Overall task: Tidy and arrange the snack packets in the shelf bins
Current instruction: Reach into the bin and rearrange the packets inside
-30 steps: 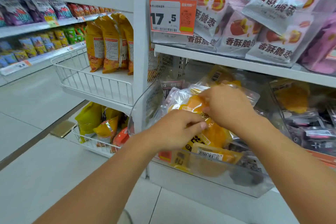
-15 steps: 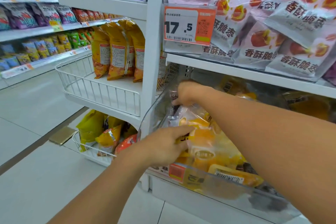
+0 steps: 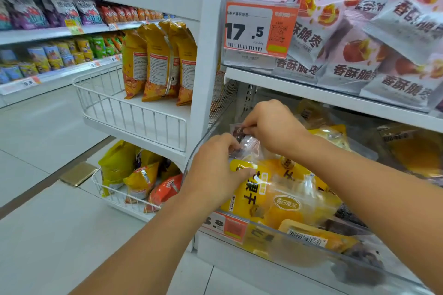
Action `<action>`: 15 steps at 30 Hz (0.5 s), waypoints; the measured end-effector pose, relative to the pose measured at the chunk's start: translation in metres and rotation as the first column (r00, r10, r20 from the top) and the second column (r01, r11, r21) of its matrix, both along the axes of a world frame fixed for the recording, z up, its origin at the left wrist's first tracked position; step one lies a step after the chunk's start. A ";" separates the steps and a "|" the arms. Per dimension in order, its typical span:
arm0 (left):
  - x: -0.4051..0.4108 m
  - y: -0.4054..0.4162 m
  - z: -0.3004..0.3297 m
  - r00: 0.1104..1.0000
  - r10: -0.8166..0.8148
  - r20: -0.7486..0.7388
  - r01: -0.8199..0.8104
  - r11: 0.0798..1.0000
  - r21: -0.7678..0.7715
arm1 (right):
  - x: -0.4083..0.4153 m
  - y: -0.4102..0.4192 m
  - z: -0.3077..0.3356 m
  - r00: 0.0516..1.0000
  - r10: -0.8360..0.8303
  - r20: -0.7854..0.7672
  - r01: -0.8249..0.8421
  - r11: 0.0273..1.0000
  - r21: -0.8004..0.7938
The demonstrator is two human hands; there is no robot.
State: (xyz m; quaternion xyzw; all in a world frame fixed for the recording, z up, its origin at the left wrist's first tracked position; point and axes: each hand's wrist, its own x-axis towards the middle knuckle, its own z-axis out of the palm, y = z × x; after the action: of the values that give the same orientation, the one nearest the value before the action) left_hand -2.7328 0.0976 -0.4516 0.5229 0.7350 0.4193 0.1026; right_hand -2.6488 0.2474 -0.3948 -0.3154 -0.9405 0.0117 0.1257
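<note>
Clear plastic shelf bin (image 3: 299,242) holds yellow snack packets (image 3: 268,196). Both hands reach in: right hand (image 3: 271,127) pinches the top of a small clear packet with dark contents (image 3: 244,141), left hand (image 3: 215,170) curls round its lower edge. Fingertips hide most of it; its print is unreadable. Beyond the fingers, the bin's back lies in shadow.

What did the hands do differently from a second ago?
The right hand left the yellow packets and reached to the bin's back left, where it now pinches a small clear packet. The left hand slid up to touch that packet too. The yellow packets and the clear bin stayed put.
</note>
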 end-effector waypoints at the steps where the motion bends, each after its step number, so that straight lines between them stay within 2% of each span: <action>1: 0.002 -0.002 0.002 0.999 0.008 -0.039 -0.007 0.999 0.034 | 0.000 0.000 -0.001 1.000 -0.007 0.024 0.007 1.000 -0.012; 4: 0.002 -0.007 0.018 0.929 0.123 -0.349 -0.054 0.978 0.200 | -0.011 0.006 -0.005 0.987 -0.070 0.142 0.082 0.993 -0.083; 5: -0.001 -0.008 0.024 0.886 0.191 -0.423 -0.093 0.966 0.241 | -0.016 0.009 -0.005 0.983 -0.093 0.156 0.108 0.990 -0.090; 6: -0.006 -0.008 0.027 0.857 0.231 -0.460 -0.142 0.965 0.220 | -0.021 0.014 -0.007 0.980 -0.122 0.155 0.137 0.987 -0.089; 8: -0.014 -0.007 0.025 0.878 0.203 -0.434 -0.208 0.977 0.037 | -0.030 0.022 -0.009 0.970 -0.184 0.161 0.200 0.976 -0.092; 10: -0.019 -0.007 0.017 0.916 0.115 -0.385 -0.187 0.970 -0.155 | -0.039 0.027 -0.010 0.950 -0.245 0.194 0.266 0.959 -0.092; 11: -0.021 -0.006 0.014 0.926 0.087 -0.367 -0.169 0.966 -0.198 | -0.042 0.028 -0.008 0.938 -0.259 0.228 0.283 0.956 -0.076; 15: -0.032 -0.009 0.008 0.980 0.010 -0.199 -0.041 0.988 -0.151 | -0.050 0.030 -0.005 0.888 -0.215 0.407 0.270 0.959 -0.082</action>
State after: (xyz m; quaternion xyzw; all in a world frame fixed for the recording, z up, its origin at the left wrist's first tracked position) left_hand -2.7646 0.0887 -0.4439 0.5430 0.7785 0.3083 0.0639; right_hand -2.6990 0.2772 -0.4001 -0.4342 -0.8966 -0.0034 -0.0873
